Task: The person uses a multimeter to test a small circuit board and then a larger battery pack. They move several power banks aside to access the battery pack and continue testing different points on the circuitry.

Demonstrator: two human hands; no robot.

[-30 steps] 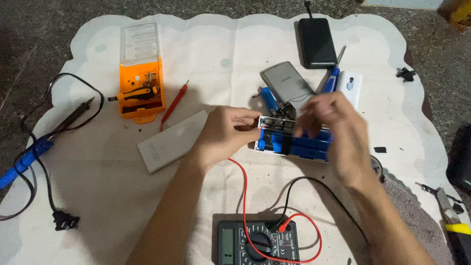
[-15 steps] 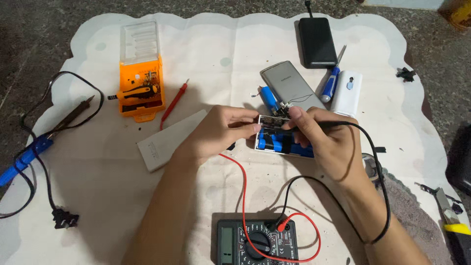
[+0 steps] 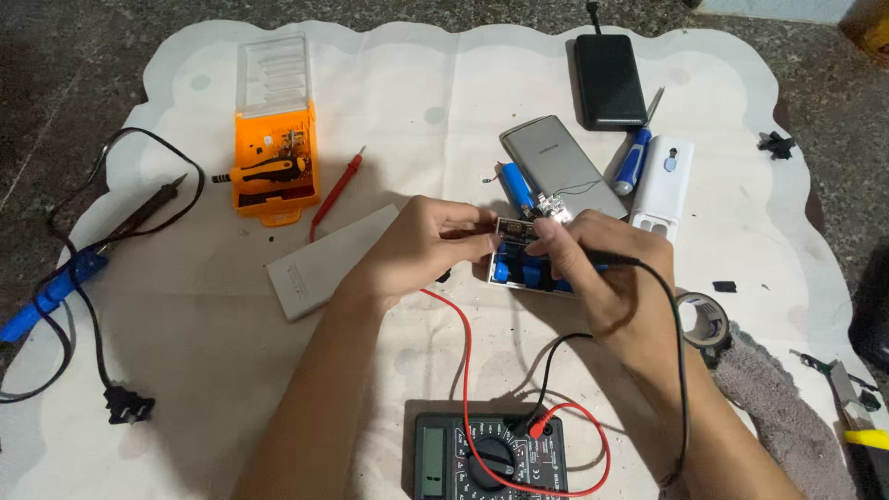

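- Pinching a small circuit board [image 3: 521, 229], the left hand [image 3: 421, 245] has its fingers closed on the board's left end, with a red test lead [image 3: 463, 343] running from under the palm down to the digital multimeter [image 3: 491, 456].
- The right hand [image 3: 602, 268] is clamped around a black probe [image 3: 611, 260], its tip pressed toward the board just left of the fingertips; the black lead [image 3: 681, 370] loops off the wrist side and back to the meter.
- Directly beneath both grips sits an open white case holding blue cylindrical battery cells [image 3: 528, 275]; the board rests on its upper edge.
- Just above the grips lie a loose blue cell [image 3: 517, 185] and a grey power bank [image 3: 563, 167], with a blue-handled screwdriver [image 3: 634, 153] and a white power bank shell [image 3: 663, 183] to their right.
- Farther above is a black power bank [image 3: 609, 81].
- Left of the left hand lie a flat grey panel [image 3: 329, 264], a spare red probe [image 3: 336, 192] and an orange screwdriver-bit box [image 3: 274, 153].
- Far left, a blue-handled soldering iron [image 3: 65, 278] lies with its cord.
- Right of the right wrist sits a roll of tape [image 3: 701, 318].
- Everything rests on a white cloth [image 3: 185, 370].
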